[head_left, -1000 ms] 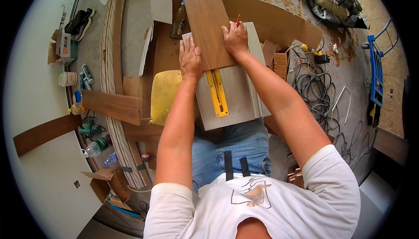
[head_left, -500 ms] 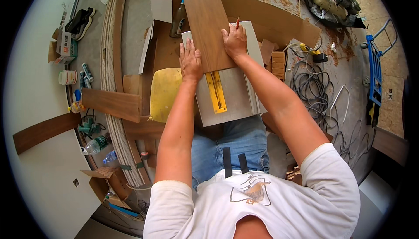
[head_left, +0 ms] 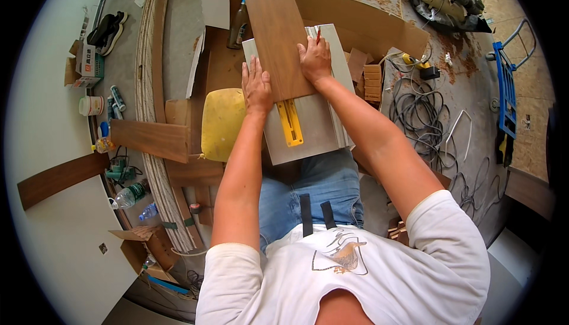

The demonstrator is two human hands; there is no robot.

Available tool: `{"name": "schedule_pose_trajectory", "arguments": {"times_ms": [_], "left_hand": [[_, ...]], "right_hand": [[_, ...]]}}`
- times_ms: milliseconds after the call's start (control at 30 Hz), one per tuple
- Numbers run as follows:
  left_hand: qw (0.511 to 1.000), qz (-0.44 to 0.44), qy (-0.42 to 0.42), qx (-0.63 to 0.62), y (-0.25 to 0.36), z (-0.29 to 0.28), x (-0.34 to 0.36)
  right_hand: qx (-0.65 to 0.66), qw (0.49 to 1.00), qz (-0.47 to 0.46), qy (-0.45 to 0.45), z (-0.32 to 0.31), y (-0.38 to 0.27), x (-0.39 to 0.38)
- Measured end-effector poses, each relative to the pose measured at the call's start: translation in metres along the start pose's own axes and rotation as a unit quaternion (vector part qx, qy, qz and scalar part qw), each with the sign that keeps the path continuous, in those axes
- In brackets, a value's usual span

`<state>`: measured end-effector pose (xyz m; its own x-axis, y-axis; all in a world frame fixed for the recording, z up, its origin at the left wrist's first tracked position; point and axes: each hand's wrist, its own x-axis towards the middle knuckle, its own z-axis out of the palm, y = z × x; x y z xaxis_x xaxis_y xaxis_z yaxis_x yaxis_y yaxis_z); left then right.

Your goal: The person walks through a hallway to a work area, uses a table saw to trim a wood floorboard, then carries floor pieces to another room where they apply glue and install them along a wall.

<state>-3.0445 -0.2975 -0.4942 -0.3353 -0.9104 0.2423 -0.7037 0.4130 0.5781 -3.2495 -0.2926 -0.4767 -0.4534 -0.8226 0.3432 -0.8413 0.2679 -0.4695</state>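
A brown wooden plank (head_left: 275,16) lies across a grey metal-topped board (head_left: 314,132), partly covering a long yellow slotted insert (head_left: 290,123) set in it. My left hand (head_left: 256,88) rests with fingers flat along the plank's left edge, overlapping the grey top. My right hand (head_left: 315,61) is on the plank's right edge, fingers curled around a red pencil (head_left: 319,34) that pokes up from it. Beneath the board are my jeans-clad legs. A yellow seat or pad (head_left: 219,124) is just left of the board.
A large cardboard sheet (head_left: 367,22) lies behind. At left are bundled long strips (head_left: 148,58), loose planks (head_left: 148,139), bottles (head_left: 127,196) and shoes (head_left: 112,31). At right are coiled cables (head_left: 412,123), a compressor (head_left: 444,2) and a blue trolley (head_left: 505,88).
The plank has slid slightly toward me over the grey top, covering more of the yellow insert. Both hands moved with it. The whole view has shifted a little.
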Motion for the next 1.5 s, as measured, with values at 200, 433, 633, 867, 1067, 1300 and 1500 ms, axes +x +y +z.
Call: {"name": "schedule_pose_trajectory", "arguments": {"times_ms": [200,433,633,867,1067,1300,1500], "left_hand": [[1.0,-0.006,0.004,-0.011,0.003,0.0,-0.012],[1.0,0.005,0.011,0.002,0.001,-0.002,-0.025],[1.0,0.001,0.01,-0.005,0.011,-0.005,-0.037],[1.0,-0.008,-0.002,-0.009,0.018,-0.012,-0.058],[1.0,-0.003,-0.013,0.003,0.019,-0.013,-0.073],[1.0,-0.013,-0.003,-0.003,0.026,-0.018,-0.092],[1.0,-0.022,-0.017,0.01,0.026,-0.021,-0.106]], "right_hand": [[0.0,1.0,-0.002,0.002,-0.004,0.001,-0.012],[-0.011,1.0,-0.003,0.003,-0.008,0.0,-0.024],[-0.013,1.0,-0.012,0.021,-0.012,0.006,-0.038],[-0.006,1.0,-0.011,0.014,-0.021,0.005,-0.056],[-0.005,1.0,-0.009,-0.002,-0.03,0.005,-0.072],[-0.018,1.0,-0.017,0.009,-0.035,0.008,-0.089],[-0.021,1.0,-0.023,0.002,-0.04,0.008,-0.102]]}}
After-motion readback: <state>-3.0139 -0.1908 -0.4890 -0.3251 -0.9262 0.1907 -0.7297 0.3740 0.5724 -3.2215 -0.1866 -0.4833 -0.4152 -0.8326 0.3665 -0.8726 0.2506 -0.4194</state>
